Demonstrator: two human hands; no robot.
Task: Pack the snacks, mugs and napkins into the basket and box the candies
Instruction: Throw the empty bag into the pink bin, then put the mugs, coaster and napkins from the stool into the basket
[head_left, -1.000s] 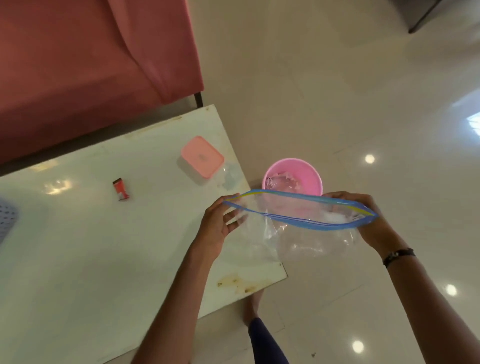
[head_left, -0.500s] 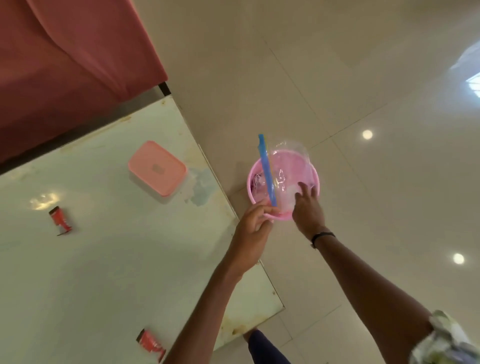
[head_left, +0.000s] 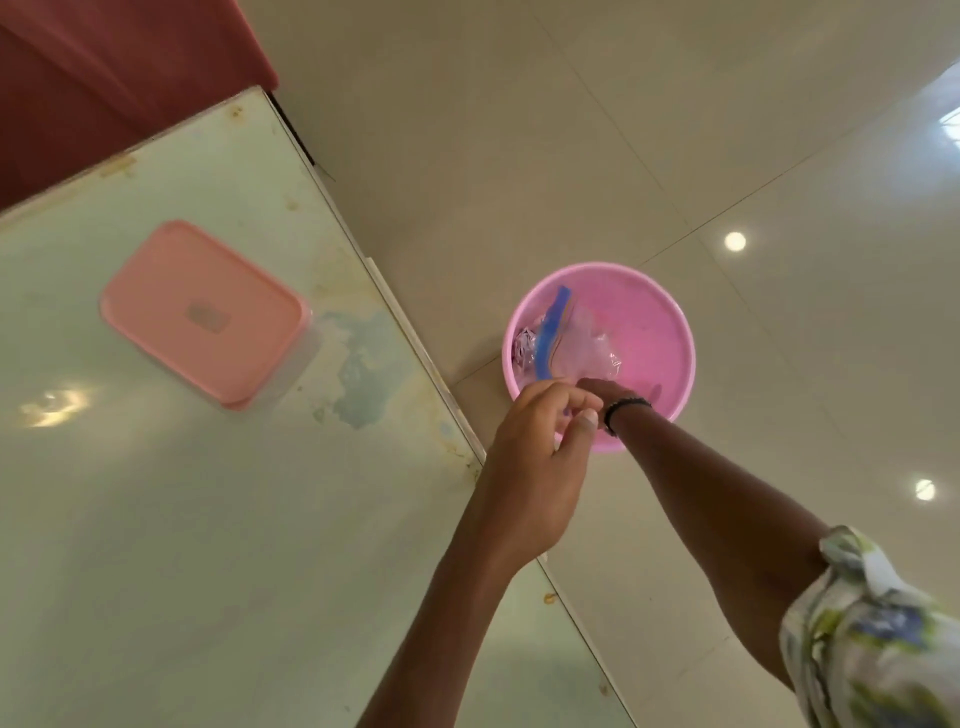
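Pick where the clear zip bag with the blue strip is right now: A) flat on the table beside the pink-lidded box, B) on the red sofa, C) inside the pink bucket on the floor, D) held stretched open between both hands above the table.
C: the clear zip bag lies inside the pink bucket, which stands on the floor off the table's edge.

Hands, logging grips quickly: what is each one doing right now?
Left hand: fingers curled, seemingly pinching the bag end at the bin rim.
Right hand: mostly hidden behind the left; cannot tell.
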